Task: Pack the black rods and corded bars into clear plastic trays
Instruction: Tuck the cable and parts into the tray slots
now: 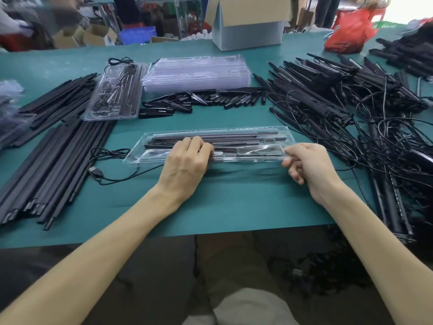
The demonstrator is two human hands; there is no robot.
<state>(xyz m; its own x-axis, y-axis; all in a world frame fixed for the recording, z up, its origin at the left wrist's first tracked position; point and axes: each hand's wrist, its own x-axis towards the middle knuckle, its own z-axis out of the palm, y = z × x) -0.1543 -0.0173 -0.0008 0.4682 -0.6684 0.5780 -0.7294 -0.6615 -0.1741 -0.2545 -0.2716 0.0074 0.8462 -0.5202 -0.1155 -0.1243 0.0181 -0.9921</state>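
A clear plastic tray point(255, 132) lies lengthwise on the green table in front of me, with black rods point(225, 137) seated in its far slots. My left hand point(187, 160) presses down on the tray's middle, fingers bent over the rods. My right hand point(307, 160) is at the tray's right end, fingers curled, thumb and fingertips at its near right corner. A black cord with a USB plug point(95, 171) trails out from the tray's left end.
Long black rods point(54, 160) lie piled at left. A filled tray point(114, 95) and a stack of empty trays point(196, 73) sit behind. Short black pieces point(201, 100) lie mid-table. A tangle of corded bars point(351, 109) fills the right side. A cardboard box point(248, 26) stands at the back.
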